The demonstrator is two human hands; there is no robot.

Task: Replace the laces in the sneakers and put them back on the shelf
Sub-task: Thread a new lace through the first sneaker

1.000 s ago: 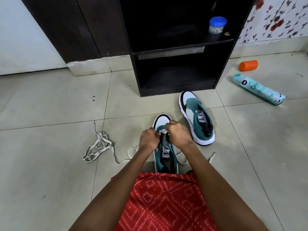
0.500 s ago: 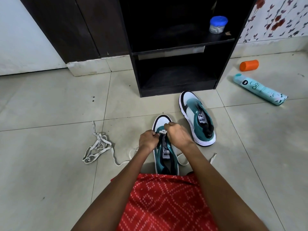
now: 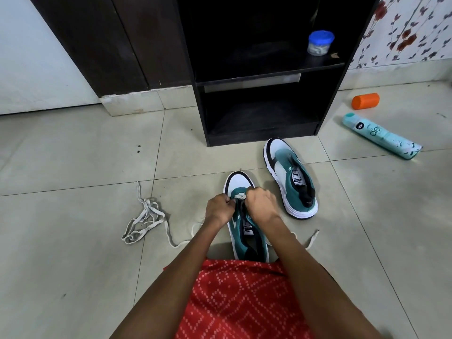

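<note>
Both hands curl over the near sneaker (image 3: 239, 182) on the floor (image 3: 73, 155); the left hand (image 3: 219, 209) and the right hand (image 3: 260, 204) each pinch the white lace (image 3: 240, 196) at its front eyelets; the second sneaker (image 3: 291, 177) stands just in front of the black shelf (image 3: 256, 78); on its upper board a clear jar (image 3: 320, 44) with a blue lid holds something pale; a loose lace (image 3: 144, 221) lies heaped to the left.

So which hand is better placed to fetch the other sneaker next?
Right, probably. The right hand is on the side of the other sneaker; the left hand would have to cross the near sneaker. Both hands pinch the lace.
</note>
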